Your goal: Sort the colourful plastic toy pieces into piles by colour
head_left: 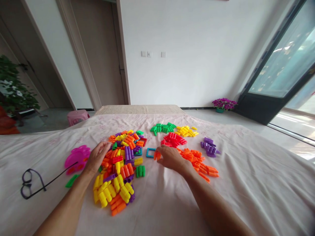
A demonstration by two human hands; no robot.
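Note:
A mixed heap of plastic building blocks (pixel 118 160), in orange, yellow, purple, red and green, lies on the cloth in front of me. At the heap's left edge is my left hand (pixel 97 156), its fingers loosely bent and touching the blocks, with no held piece visible. Right of the heap, my right hand (pixel 171 157) has its fingers closed on an orange building block (pixel 157 155). Just beside that block lies a blue square frame (pixel 150 152). Sorted groups sit around my right hand: orange blocks (pixel 197 160), red blocks (pixel 174 140), green blocks (pixel 162 128), yellow blocks (pixel 186 131) and purple blocks (pixel 209 147).
Left of the heap are a pink plastic piece (pixel 78 158), a green piece (pixel 72 181) and dark eyeglasses (pixel 27 184). A pale patterned cloth (pixel 157 203) covers the table with wrinkles. Beyond it stand a pink stool (pixel 78 117) and purple flowers (pixel 224 104).

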